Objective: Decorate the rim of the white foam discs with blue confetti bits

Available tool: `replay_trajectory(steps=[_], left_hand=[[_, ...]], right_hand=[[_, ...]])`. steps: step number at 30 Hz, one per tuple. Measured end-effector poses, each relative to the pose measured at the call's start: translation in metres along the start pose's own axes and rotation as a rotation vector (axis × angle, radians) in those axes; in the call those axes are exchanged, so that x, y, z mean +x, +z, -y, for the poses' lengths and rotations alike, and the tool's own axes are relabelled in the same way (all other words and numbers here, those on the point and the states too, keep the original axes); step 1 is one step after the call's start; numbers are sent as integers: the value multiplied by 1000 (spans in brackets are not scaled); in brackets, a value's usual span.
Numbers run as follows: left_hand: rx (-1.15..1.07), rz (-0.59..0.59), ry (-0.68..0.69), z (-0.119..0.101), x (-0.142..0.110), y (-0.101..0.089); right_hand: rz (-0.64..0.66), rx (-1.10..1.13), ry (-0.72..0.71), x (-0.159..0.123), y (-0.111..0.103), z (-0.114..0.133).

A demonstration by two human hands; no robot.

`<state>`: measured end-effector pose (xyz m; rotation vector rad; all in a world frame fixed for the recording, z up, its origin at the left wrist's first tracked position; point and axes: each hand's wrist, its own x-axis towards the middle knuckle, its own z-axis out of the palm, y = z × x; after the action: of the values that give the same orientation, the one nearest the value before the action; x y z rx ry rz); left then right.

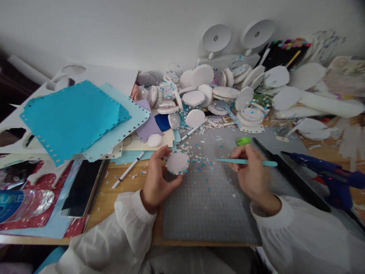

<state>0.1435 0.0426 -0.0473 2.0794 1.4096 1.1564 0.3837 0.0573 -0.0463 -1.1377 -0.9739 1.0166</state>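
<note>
My left hand [157,177] grips a small round white disc [177,161] by its edge, thumb below and fingers above. Tiny blue and white pieces line the disc's rim. In my right hand [253,173] a pair of light-blue tweezers [239,161] is pinched, its tip pointing left toward the disc but apart from it. Between the two hands, small blue and white paper bits [203,164] lie scattered on the grey cutting mat [211,213].
Blue punched sheets [74,118] and a phone [81,186] lie at left, beside a water bottle [25,205]. White discs [194,98] pile up at the back. A blue glue gun [327,177] and a green object [243,141] are at right.
</note>
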Motion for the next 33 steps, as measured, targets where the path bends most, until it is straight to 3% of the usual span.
replay_trajectory(steps=[5,14,26,30,33], left_hand=[[-34,39,102,-3,-1,-1],[-48,47,168,-6,-1,-4],[46,66,91,-5,-2,-2],[58,67,76,-6,-2,-3],[70,60,71,-6,-1,-3]], right_hand=[[-17,-17,-12,-3,3,1],[-25,-86,-52,-5,4,-4],[116,-173,-62,-6,2,-2],[115,-325,-164,-10,6,9],[126,-320,-241,-13,8,12]])
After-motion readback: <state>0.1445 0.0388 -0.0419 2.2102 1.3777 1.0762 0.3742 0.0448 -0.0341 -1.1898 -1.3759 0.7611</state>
